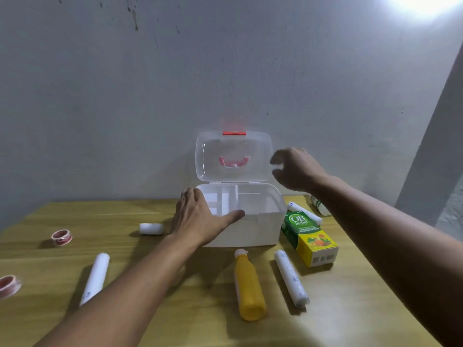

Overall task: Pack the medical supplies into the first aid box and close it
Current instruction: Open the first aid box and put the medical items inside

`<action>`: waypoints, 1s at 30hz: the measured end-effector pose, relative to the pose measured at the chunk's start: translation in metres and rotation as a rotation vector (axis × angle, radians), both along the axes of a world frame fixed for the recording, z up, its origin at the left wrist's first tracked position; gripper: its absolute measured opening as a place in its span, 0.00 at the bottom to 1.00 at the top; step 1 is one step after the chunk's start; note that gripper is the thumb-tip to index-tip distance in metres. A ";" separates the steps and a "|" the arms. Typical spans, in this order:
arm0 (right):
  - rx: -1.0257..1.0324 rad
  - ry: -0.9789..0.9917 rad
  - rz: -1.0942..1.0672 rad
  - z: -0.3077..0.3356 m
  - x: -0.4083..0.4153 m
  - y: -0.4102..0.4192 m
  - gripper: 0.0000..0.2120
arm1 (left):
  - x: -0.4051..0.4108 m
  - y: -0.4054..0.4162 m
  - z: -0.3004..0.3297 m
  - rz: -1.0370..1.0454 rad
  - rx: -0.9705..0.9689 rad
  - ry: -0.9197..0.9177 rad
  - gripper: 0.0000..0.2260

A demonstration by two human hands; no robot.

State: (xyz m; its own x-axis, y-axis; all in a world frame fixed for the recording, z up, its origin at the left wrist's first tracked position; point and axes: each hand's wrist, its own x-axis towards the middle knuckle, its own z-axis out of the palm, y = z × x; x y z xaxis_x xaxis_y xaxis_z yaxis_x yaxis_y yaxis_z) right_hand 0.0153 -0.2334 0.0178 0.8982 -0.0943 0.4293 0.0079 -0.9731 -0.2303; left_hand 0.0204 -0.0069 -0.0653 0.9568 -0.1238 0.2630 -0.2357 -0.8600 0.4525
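The white first aid box (253, 229) stands open at the table's back, its clear lid (234, 149) upright against the wall, a divided tray visible inside. My left hand (200, 217) grips the box's front left corner, thumb over the rim. My right hand (294, 170) hovers just right of the lid, fingers curled and apart, holding nothing. Around the box lie a yellow bottle (249, 288), a green and yellow OB herbal carton (308, 237), long white bandage rolls (292, 279) (95, 276) (304, 212) and a short white roll (151, 228).
Two pinkish tape rolls (62, 237) (8, 285) lie at the far left of the wooden table (175, 321). A white and green bottle (319, 205) rests behind my right forearm. The grey wall stands directly behind the box.
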 end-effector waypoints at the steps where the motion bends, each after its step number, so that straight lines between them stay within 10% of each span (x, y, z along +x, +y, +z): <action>1: -0.040 0.069 -0.047 -0.004 -0.010 -0.007 0.11 | -0.001 -0.001 0.001 0.021 -0.005 -0.010 0.56; 9: 0.074 0.656 -0.294 -0.042 -0.089 -0.022 0.28 | -0.010 -0.011 0.010 0.116 -0.016 0.104 0.58; 22: -0.125 0.138 -0.168 0.038 -0.085 -0.015 0.15 | -0.012 -0.013 0.011 0.117 -0.100 0.163 0.59; 30: -0.259 0.337 0.067 0.022 -0.016 0.036 0.03 | -0.004 -0.013 0.004 0.118 -0.112 0.116 0.60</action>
